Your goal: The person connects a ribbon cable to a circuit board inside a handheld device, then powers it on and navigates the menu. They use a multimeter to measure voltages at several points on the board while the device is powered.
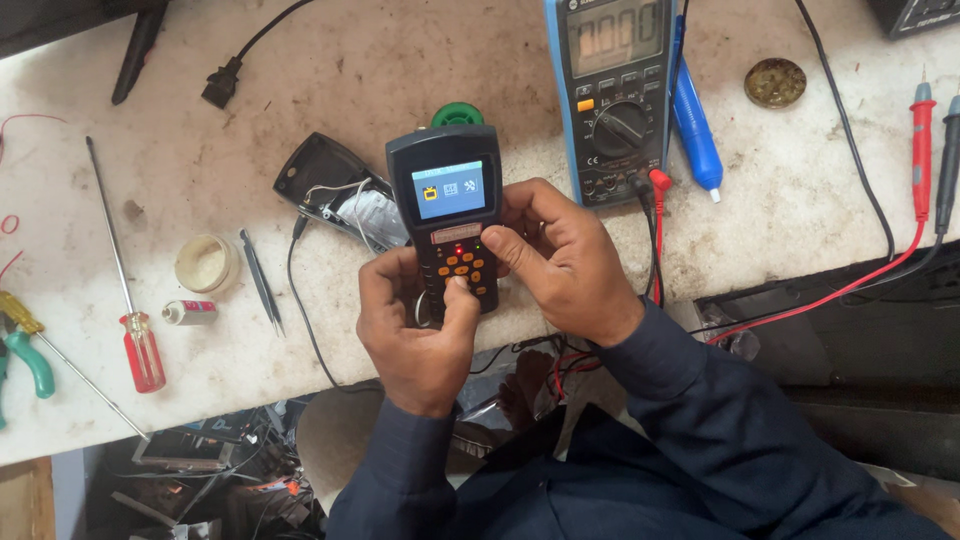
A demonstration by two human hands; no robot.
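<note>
A dark handheld meter (pixel 446 172) with a lit blue screen and orange keys is held upright over the white workbench (pixel 400 70). My left hand (pixel 412 330) grips its lower body from below, thumb resting on the orange keypad. My right hand (pixel 560 255) holds its right side, thumb lying just under the screen near a glowing red light. Both sleeves are dark blue.
A blue multimeter (pixel 615 95) lies behind, with red and black probe leads (pixel 920 150) at the right. An opened black casing (pixel 335 185), tweezers (pixel 260 280), a red-handled screwdriver (pixel 140 345), a small round tin (pixel 206 262) and green-handled pliers (pixel 30 360) lie at the left.
</note>
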